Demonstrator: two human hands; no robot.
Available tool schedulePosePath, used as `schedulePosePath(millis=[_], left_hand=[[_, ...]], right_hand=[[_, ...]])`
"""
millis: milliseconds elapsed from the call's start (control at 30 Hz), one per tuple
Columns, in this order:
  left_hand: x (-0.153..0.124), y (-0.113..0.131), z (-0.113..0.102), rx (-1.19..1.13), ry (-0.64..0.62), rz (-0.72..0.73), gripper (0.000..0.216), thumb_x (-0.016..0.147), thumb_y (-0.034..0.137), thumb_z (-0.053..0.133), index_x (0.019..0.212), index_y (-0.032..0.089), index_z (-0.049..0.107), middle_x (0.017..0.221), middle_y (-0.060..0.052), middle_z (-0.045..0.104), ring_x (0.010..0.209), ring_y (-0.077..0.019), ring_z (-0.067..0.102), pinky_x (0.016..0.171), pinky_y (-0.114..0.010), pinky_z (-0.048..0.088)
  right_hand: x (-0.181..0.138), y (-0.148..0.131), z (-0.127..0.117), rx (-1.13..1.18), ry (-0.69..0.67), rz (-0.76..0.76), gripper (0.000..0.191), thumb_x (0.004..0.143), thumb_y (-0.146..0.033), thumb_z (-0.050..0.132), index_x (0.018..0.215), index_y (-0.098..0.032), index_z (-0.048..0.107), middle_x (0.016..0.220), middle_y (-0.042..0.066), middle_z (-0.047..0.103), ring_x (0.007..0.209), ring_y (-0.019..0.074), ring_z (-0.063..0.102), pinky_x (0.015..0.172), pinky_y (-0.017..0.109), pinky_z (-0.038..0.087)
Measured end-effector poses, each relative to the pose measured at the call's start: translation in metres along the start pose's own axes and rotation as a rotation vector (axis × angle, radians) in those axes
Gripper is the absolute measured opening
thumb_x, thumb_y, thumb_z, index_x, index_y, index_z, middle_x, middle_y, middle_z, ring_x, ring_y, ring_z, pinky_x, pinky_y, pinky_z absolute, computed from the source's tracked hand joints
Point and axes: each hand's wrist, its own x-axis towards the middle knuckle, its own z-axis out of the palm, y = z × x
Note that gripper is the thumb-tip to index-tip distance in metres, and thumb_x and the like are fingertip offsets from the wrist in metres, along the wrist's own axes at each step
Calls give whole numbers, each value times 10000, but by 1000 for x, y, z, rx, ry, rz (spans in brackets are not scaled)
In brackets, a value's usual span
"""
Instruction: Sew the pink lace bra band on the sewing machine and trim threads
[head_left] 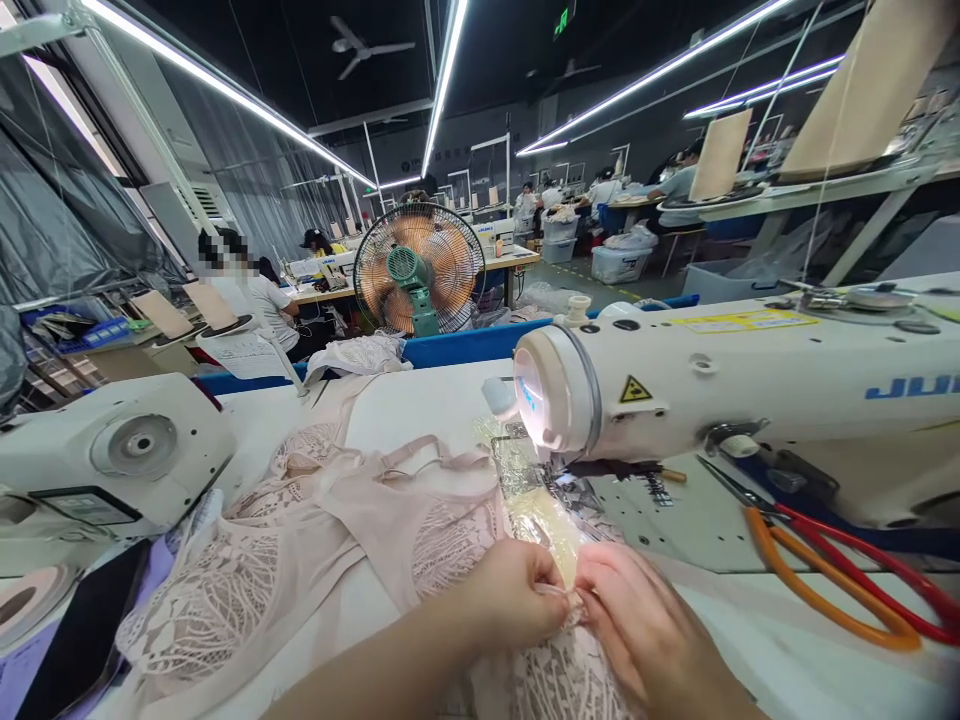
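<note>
My left hand and my right hand meet in front of the sewing machine. Both pinch the edge of a pale lace piece, which hangs down below my fingers. The lamp under the machine head lights the needle area just beyond my hands; the needle itself is hard to make out. To the left of my hands, pale pink lace bras lie spread over the white table, their straps and cups overlapping.
Scissors with orange and red handles lie at the right. A black phone and a tape roll are at the left, near another white machine. A large fan stands beyond the table, with people seated at machines behind.
</note>
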Motion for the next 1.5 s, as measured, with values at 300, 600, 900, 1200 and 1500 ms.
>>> schedulePosePath(millis=[300, 600, 900, 1200, 1500], left_hand=[[-1, -2, -1, -12, 29, 43, 65, 573, 150, 513, 630, 179, 502, 486, 66, 404, 459, -87, 364, 439, -210, 265], [0, -4, -5, 79, 95, 236, 28, 635, 192, 501, 620, 173, 515, 556, 39, 465, 534, -102, 410, 489, -220, 289], [-1, 3, -15, -241, -37, 157, 65, 625, 209, 555, 614, 150, 530, 502, 53, 444, 472, -70, 364, 463, -212, 251], [1, 9, -18, -527, -48, 53, 137, 497, 128, 617, 629, 129, 582, 479, 41, 508, 447, -63, 387, 475, -212, 250], [1, 5, -12, -534, -15, 158, 183, 512, 142, 646, 677, 134, 566, 591, 34, 528, 507, -57, 427, 498, -199, 292]], right_hand=[[4, 0, -1, 193, -65, 112, 125, 879, -179, 380, 856, -194, 502, 815, 60, 571, 746, 180, 571, 633, 294, 496], [4, 9, -2, 520, -360, 377, 227, 905, -293, 379, 802, -220, 568, 710, 8, 593, 645, 156, 573, 564, 262, 461], [-3, 6, -5, 379, -225, 274, 158, 894, -210, 393, 823, -212, 535, 697, 15, 535, 584, 143, 498, 513, 244, 399], [0, 5, -8, 394, -242, 129, 176, 897, -168, 381, 885, -223, 547, 821, 43, 569, 694, 147, 532, 581, 246, 433], [-1, 5, -5, 361, -174, 108, 190, 885, -161, 386, 878, -214, 569, 825, 53, 578, 693, 152, 538, 585, 256, 445]])
